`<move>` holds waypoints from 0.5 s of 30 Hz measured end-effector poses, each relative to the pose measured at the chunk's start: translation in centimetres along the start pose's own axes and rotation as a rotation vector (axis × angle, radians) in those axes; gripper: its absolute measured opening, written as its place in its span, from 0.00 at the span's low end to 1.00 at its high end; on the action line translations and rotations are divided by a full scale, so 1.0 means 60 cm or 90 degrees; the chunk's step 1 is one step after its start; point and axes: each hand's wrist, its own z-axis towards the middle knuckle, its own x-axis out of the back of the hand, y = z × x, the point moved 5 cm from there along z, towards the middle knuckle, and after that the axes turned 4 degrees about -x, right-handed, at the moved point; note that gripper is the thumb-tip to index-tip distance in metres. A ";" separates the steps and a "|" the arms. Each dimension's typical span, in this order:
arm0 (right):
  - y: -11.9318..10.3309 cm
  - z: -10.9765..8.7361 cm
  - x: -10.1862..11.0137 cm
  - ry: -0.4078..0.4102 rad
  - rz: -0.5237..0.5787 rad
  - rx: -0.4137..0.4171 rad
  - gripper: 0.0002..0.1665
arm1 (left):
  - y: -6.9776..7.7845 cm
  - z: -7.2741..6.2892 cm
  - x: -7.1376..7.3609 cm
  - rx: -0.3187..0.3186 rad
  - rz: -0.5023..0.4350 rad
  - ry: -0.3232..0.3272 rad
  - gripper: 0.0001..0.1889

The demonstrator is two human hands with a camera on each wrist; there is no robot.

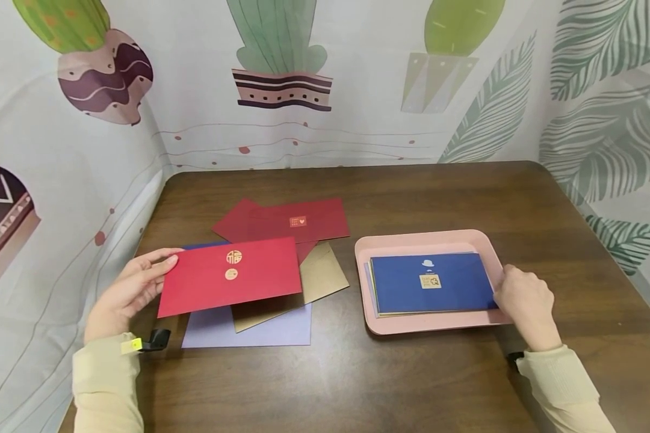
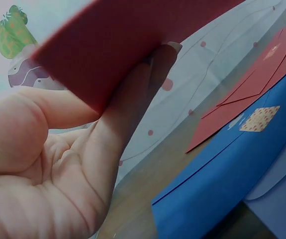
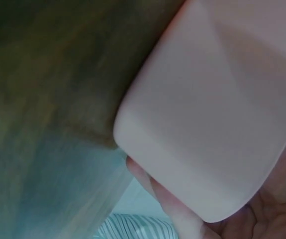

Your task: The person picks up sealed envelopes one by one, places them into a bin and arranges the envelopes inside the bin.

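Note:
My left hand (image 1: 127, 291) pinches the left end of a red envelope (image 1: 268, 270) with gold round marks, holding it above a loose pile. Under it lie a gold envelope (image 1: 327, 273), a lavender envelope (image 1: 281, 334) and a blue envelope (image 2: 217, 174). Behind these, red envelopes (image 1: 325, 224) overlap on the table. On the right, my right hand (image 1: 528, 307) grips the right end of a pink tray (image 1: 419, 242). A blue envelope (image 1: 460, 279) with a gold label tops the stack in that tray. The right wrist view shows the tray's underside.
The brown wooden table (image 1: 374, 385) has rounded back corners. A white cloth (image 1: 357, 141) printed with cacti and leaves hangs behind it and along the left side.

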 end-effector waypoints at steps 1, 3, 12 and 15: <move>0.000 0.000 0.000 -0.001 0.000 0.000 0.09 | -0.001 0.001 -0.002 -0.001 -0.006 -0.002 0.16; 0.000 0.000 0.000 -0.001 0.001 0.000 0.09 | -0.001 0.002 -0.006 -0.010 -0.025 -0.013 0.16; 0.000 0.000 0.000 -0.006 -0.001 -0.004 0.09 | -0.003 0.009 -0.012 -0.032 -0.048 -0.025 0.18; 0.000 0.000 0.001 -0.002 -0.001 -0.001 0.08 | -0.001 0.010 -0.016 -0.039 -0.060 -0.038 0.18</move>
